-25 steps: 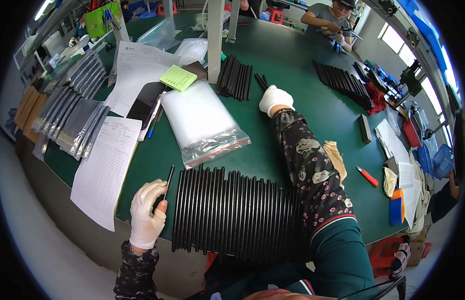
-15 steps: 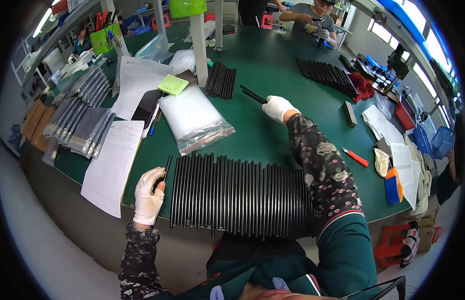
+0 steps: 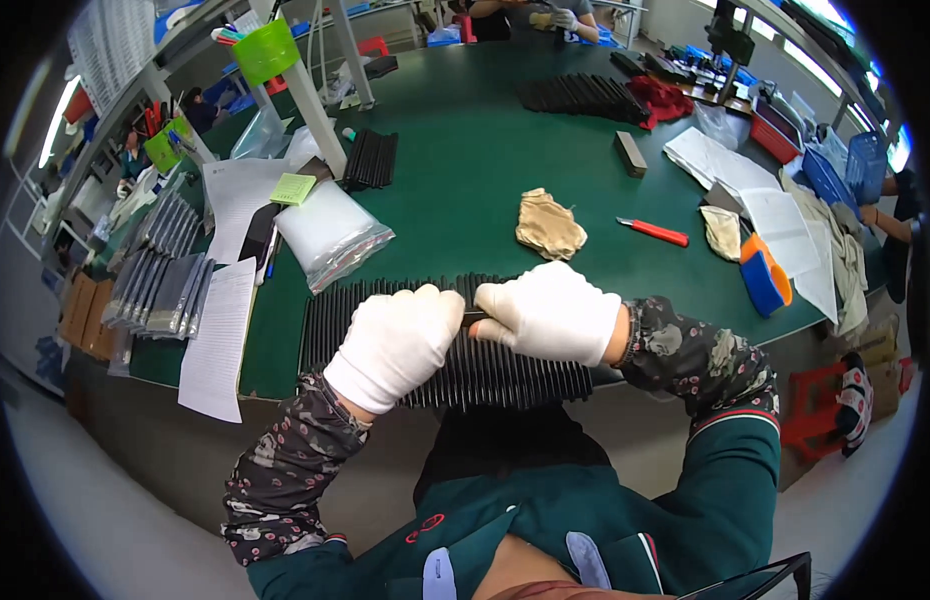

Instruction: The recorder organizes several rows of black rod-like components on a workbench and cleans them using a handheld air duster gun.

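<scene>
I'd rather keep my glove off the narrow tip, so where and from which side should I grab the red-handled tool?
Best, I'd say, by the thick red handle, coming from the right with your right hand. The tool lies flat, its narrow tip pointing left and the handle's end pointing right, slightly toward you.

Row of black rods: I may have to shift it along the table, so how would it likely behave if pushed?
The black rods would probably shift separately, since their uneven ends suggest they aren't joined. Each is likely stiff, as they look slender and straight. Some might roll or slide, lying side by side with no visible tie around them.
</scene>
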The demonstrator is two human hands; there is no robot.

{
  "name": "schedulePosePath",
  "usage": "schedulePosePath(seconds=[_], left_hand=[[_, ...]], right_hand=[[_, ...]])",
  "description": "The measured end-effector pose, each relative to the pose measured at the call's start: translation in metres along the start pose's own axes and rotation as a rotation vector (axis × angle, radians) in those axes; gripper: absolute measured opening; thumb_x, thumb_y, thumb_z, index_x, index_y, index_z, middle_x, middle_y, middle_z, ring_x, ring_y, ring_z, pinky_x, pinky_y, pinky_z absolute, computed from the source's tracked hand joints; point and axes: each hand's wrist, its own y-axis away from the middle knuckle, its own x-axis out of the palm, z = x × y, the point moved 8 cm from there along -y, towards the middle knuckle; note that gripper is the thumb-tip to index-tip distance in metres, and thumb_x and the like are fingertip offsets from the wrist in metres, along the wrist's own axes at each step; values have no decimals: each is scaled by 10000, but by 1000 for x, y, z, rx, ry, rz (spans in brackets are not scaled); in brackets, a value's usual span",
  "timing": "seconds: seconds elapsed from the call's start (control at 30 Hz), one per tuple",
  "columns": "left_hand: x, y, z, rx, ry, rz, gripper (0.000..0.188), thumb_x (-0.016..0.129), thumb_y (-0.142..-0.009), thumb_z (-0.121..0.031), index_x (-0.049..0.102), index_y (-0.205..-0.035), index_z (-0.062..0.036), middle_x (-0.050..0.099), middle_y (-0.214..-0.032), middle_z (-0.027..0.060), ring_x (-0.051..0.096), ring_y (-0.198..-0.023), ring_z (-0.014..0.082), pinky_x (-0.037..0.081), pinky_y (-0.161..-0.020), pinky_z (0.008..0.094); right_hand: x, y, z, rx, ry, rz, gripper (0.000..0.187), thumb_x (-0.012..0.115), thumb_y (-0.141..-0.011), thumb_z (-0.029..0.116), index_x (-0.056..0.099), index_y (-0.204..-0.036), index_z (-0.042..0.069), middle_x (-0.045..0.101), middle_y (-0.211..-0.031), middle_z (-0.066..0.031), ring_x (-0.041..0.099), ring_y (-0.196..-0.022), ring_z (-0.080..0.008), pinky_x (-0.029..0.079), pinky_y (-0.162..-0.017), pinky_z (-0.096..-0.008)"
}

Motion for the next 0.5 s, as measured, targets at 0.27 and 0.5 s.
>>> schedulePosePath(seconds=[0.27,0.5], left_hand=[[51,36,-45,-524,1675,806,318,553,-919,-388,467,-876,-85,387,-630,-53,357,-513,39,297,-441,209],[38,22,-55,-512,1524,536,188,520,-928,-214,522,-880,-32,541,-705,24,516,-587,137,420,-522,286]], right_hand=[[-9,48,20,-400,657,-333,129,560,-705,171,460,-656,107,470,-581,-7,517,-544,-162,394,-487,-302],[-2,42,37,-439,482,-474,148,584,-697,202,471,-701,108,442,-520,12,513,-473,-153,387,-445,-287]])
